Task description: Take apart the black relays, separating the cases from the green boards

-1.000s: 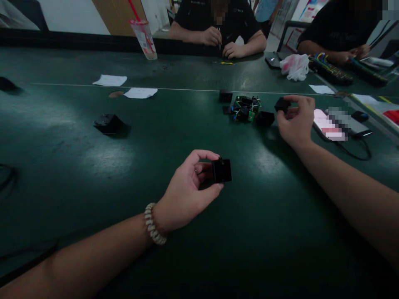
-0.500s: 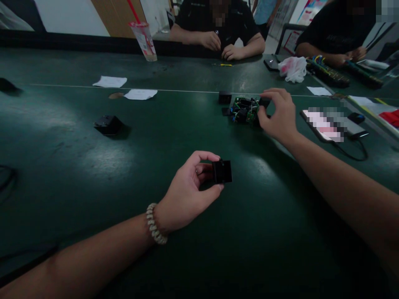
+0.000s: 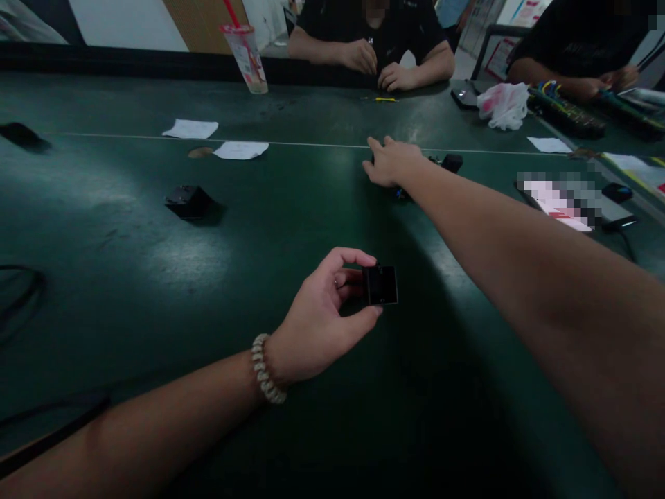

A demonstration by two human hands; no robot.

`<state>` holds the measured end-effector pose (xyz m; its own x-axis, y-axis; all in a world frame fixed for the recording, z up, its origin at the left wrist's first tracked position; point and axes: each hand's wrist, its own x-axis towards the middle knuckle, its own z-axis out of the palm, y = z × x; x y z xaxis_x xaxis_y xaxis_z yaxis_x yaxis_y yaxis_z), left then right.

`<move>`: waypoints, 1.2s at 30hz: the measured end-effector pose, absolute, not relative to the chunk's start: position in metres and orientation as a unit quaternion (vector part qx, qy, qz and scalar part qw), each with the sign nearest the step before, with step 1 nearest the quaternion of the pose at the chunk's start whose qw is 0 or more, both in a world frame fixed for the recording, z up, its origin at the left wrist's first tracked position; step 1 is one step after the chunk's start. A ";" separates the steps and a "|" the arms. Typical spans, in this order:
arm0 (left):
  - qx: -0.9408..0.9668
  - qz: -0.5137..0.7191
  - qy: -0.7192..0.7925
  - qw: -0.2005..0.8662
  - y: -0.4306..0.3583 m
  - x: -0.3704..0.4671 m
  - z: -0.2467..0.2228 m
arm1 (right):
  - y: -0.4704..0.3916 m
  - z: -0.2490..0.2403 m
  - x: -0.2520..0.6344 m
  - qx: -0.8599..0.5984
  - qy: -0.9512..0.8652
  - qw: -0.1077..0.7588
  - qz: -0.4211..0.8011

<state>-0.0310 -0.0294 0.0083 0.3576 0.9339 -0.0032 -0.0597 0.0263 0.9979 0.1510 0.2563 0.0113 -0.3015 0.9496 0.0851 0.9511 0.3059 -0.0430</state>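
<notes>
My left hand (image 3: 325,315), with a beaded bracelet at its wrist, grips a small black open-sided box (image 3: 382,285) between thumb and fingers above the table. Further off, my right hand (image 3: 392,163) reaches over the left side of a cluster of small circuit parts and wires (image 3: 401,194). Its fingers are apart, and a dark bit shows between them, too small to make out. The hand and forearm hide most of the cluster. A black block (image 3: 451,163) stands at the cluster's right end.
Another black piece (image 3: 188,202) lies on the green table (image 3: 233,235) at the left. Papers (image 3: 242,150) and a tilted cup (image 3: 248,61) are behind. A phone (image 3: 555,204) and plastic bag (image 3: 503,105) lie at the right. Two people sit opposite.
My right hand has left the black block at the cluster's right end and moved left across the parts. My left hand still holds the box. The view has shifted slightly.
</notes>
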 end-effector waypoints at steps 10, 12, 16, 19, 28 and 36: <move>0.569 0.398 0.396 0.601 -0.029 -0.032 0.009 | 0.253 -0.019 0.140 -0.571 -0.813 0.090 -0.072; 0.570 0.398 0.396 0.600 -0.029 -0.032 0.009 | 0.254 -0.021 0.141 -0.543 -0.827 0.103 -0.100; 0.565 0.401 0.393 0.605 -0.029 -0.032 0.008 | 0.260 -0.029 0.148 -0.485 -0.856 0.140 -0.106; 0.561 0.398 0.395 0.609 -0.030 -0.032 0.008 | 0.261 -0.032 0.152 -0.466 -0.866 0.152 -0.098; 0.573 0.403 0.398 0.592 -0.029 -0.031 0.008 | 0.184 -0.004 0.141 -0.416 -0.867 0.248 -0.115; 0.577 0.398 0.399 0.591 -0.029 -0.031 0.011 | 0.085 -0.008 0.154 -0.460 -0.823 0.334 -0.002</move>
